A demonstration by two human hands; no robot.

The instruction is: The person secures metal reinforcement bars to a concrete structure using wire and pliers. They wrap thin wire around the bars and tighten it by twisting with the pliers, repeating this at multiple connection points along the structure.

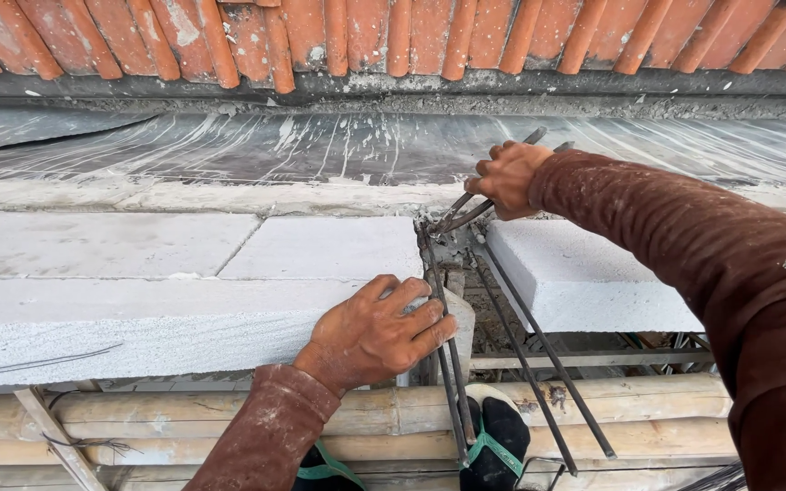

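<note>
So we're looking straight down at a gap between two pale grey concrete-type blocks, the left block point(184, 273) long and wide, the right block point(584, 282) shorter, and a bunch of rusty steel rebar rods point(520, 345) runs up through that gap from near to far. Our left hand point(375, 332) is laid over the near right corner of the left block, fingers pressed together and curled around the leftmost rods, so it's gripping them against the block's edge. Our right hand point(507, 177) is farther away, just above the far end of the gap, fist closed around the two handles of a pair of pincers point(475, 205). The pincer head points down and left into the spot where the rods meet at the top of the gap; we can't tell if the jaws are actually biting any wire there, too small and cluttered. Both sleeves are dusty reddish brown. Near us there's bamboo scaffolding point(229, 423) running left to right, with a foot in a black sock and green-strapped sandal point(495, 441) standing on it, right under the rods. Far side shows a wet streaked concrete ledge point(320, 150) and orange clay roof tiles point(411, 36) along the top.
</note>
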